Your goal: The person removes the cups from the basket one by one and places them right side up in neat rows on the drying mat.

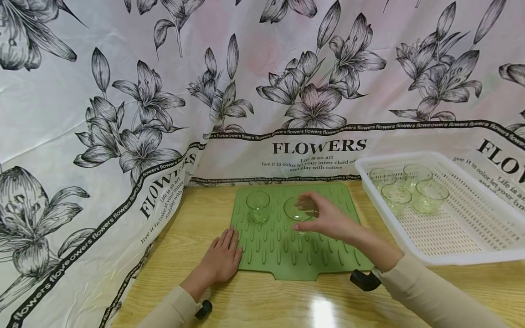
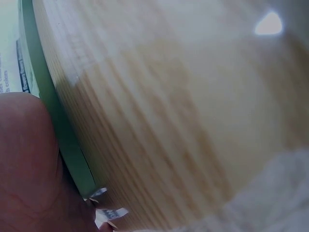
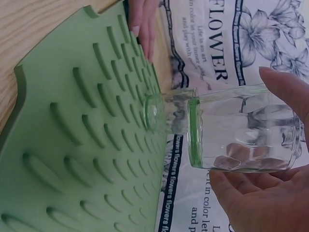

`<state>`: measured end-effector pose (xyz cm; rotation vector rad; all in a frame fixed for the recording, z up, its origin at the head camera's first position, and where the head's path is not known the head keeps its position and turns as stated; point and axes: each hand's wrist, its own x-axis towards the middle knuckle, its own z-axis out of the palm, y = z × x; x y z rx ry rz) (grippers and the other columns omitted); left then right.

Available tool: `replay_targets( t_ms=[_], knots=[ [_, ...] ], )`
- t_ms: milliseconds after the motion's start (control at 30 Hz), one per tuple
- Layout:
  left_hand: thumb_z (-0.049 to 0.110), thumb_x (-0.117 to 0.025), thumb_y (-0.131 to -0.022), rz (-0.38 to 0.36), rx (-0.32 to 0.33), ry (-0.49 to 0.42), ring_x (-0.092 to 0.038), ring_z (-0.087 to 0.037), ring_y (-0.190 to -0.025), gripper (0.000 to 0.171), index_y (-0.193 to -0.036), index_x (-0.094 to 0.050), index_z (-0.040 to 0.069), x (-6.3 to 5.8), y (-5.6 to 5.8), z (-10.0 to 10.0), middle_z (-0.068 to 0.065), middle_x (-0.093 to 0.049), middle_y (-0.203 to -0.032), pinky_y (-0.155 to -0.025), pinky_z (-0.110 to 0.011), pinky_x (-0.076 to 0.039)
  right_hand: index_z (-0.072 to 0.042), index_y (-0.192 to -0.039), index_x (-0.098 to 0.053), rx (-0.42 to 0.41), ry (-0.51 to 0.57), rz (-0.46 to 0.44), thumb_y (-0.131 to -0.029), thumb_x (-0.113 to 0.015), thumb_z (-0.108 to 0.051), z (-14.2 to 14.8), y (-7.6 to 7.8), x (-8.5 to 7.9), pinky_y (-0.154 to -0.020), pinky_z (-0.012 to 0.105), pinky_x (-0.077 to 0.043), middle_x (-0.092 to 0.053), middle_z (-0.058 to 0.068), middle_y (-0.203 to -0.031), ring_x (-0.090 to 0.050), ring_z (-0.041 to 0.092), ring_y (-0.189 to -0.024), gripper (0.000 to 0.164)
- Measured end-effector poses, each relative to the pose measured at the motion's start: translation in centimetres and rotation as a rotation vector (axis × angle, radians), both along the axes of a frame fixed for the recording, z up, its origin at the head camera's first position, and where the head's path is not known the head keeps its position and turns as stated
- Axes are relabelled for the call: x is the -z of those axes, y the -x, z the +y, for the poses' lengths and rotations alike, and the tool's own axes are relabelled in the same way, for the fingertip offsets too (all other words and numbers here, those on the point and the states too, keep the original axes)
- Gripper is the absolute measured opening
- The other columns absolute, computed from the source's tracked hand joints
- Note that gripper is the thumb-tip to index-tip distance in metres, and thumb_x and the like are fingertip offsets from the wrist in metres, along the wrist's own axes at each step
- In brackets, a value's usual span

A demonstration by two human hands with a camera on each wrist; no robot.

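My right hand (image 1: 328, 221) grips a clear drinking glass (image 3: 241, 130) between thumb and fingers. In the right wrist view the glass's thick green-tinted base is held a little off the green ridged mat (image 3: 91, 125). A second clear glass (image 1: 258, 207) stands upright on the left part of the mat. My left hand (image 1: 223, 257) rests flat on the wooden table, fingers straight, at the mat's left edge. Part of that hand (image 2: 26, 159) shows beside the mat's side in the left wrist view.
To the right stands a white perforated plastic basket (image 1: 463, 262) with several clear glasses (image 1: 428, 198) in its left part. A white cloth with printed flowers (image 1: 313, 109) hangs behind and to the left of the wooden table (image 1: 262, 300).
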<state>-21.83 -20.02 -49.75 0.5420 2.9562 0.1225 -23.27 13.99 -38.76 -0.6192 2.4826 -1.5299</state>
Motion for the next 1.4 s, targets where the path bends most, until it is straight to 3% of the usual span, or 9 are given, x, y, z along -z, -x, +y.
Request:
replay_targets(
  t_ms=[333, 667, 1067, 1400],
  knots=[
    [0.038, -0.023, -0.113, -0.02, 0.004, -0.002, -0.014, -0.038, -0.156, 0.063, -0.163, -0.019, -0.001, -0.7, -0.3, 0.1, -0.02, -0.012, -0.17, -0.123, -0.058, -0.02, -0.001, -0.147, -0.044, -0.045, 0.034, -0.015, -0.081, -0.088, -0.029, -2.0, 0.6, 0.7, -0.115, 0.058, -0.036, -0.055, 0.017, -0.145, -0.05, 0.041, -0.135, 0.084],
    [0.038, -0.025, -0.113, 0.004, 0.005, -0.006, -0.014, -0.036, -0.156, 0.062, -0.162, -0.021, 0.0, 0.3, 0.1, -0.1, -0.019, -0.012, -0.17, -0.123, -0.057, -0.021, -0.002, -0.146, -0.043, -0.088, 0.043, -0.034, -0.081, -0.088, -0.023, -3.6, 0.8, 1.6, -0.115, 0.058, -0.035, -0.052, 0.02, -0.146, -0.049, 0.039, -0.136, 0.081],
    [0.039, -0.021, -0.113, -0.026, 0.009, 0.006, -0.013, -0.037, -0.157, 0.064, -0.163, -0.018, 0.0, -0.1, -0.3, -0.1, -0.02, -0.011, -0.17, -0.123, -0.058, -0.02, -0.003, -0.148, -0.042, -0.119, 0.054, -0.055, -0.081, -0.088, -0.019, -5.2, 1.0, 3.0, -0.116, 0.055, -0.036, -0.052, 0.018, -0.147, -0.049, 0.036, -0.137, 0.083],
    [0.04, -0.022, -0.113, 0.022, 0.019, 0.014, -0.015, -0.036, -0.156, 0.063, -0.162, -0.022, 0.0, 0.5, 0.5, -0.4, -0.019, -0.013, -0.17, -0.122, -0.057, -0.023, -0.004, -0.148, -0.043, -0.1, 0.014, -0.039, -0.08, -0.089, -0.02, -6.3, 1.3, 3.0, -0.113, 0.053, -0.04, -0.054, 0.016, -0.146, -0.05, 0.034, -0.136, 0.083]
  ],
)
